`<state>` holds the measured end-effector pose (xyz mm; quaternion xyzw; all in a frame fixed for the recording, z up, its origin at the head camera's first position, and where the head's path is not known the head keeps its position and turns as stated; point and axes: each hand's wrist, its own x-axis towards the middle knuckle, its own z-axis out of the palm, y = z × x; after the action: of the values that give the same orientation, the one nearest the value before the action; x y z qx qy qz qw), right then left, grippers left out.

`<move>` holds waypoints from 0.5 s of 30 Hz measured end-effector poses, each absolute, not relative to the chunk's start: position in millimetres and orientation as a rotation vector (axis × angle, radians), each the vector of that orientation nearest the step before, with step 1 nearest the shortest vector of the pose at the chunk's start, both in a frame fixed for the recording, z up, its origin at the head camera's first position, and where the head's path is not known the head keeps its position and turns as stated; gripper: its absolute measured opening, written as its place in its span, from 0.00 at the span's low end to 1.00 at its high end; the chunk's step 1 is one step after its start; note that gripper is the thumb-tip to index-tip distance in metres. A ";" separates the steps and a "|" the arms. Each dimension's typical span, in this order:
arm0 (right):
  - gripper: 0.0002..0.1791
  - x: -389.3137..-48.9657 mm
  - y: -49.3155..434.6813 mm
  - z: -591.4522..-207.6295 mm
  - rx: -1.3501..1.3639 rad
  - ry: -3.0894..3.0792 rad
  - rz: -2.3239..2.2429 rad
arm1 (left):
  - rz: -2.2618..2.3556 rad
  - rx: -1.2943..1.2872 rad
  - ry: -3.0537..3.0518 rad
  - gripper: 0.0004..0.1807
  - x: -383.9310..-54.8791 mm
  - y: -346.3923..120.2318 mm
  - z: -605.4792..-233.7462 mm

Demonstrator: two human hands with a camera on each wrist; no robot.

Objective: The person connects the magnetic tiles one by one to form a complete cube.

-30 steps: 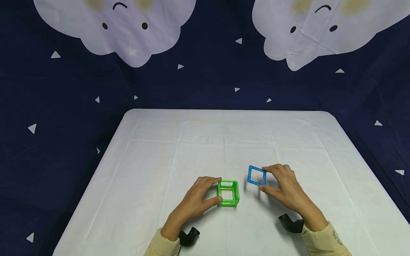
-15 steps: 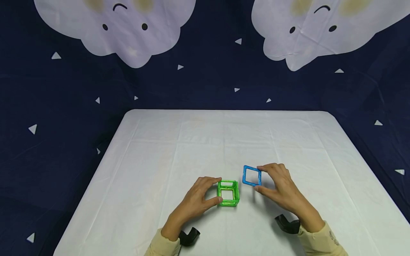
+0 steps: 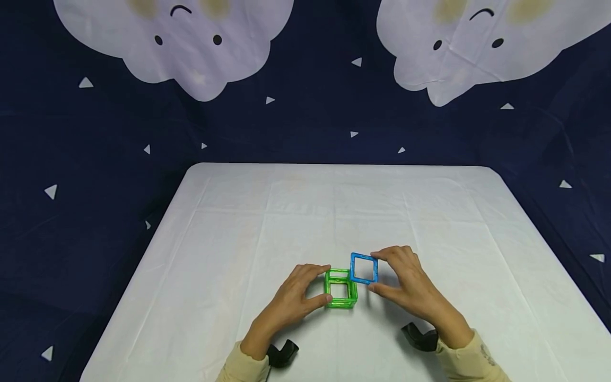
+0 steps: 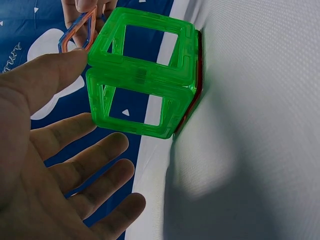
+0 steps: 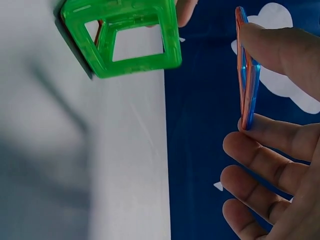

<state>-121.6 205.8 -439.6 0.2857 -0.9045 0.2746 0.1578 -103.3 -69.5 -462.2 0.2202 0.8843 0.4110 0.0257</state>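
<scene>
A green cube of open-framed magnetic tiles (image 3: 340, 303) stands on the white table. My left hand (image 3: 296, 292) holds its left side between thumb and index finger, the other fingers spread loosely below in the left wrist view. A thin red edge (image 4: 200, 65) shows under the cube there. My right hand (image 3: 415, 284) pinches a blue square magnetic tile (image 3: 364, 281) between thumb and index finger. In the head view that tile overlaps the cube's far right corner. The right wrist view shows the tile (image 5: 253, 95) edge-on, orange-red on one side, apart from the cube.
A white cloth covers the table (image 3: 238, 223). Behind it hangs a dark blue curtain (image 3: 305, 127) with white clouds and small triangles. Black curved pieces sit at the left wrist (image 3: 282, 354) and the right wrist (image 3: 420, 338).
My right hand has moved left with the blue magnetic tile, from well right of the cube to its far right corner in the head view. The left hand and cube have stayed still.
</scene>
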 end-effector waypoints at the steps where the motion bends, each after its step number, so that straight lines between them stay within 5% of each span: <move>1: 0.36 -121.6 204.8 -440.1 0.827 -2.584 0.787 | 1.270 0.680 2.734 0.31 -103.3 -69.5 -462.1; 15: 0.36 -120.5 193.6 -441.4 0.885 -2.591 0.804 | 1.286 0.692 2.727 0.30 -103.5 -70.3 -463.4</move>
<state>-120.5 193.6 -441.4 0.3070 -0.8986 0.2787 0.1433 -103.5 -70.3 -463.4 0.2236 0.8813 0.4157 0.0240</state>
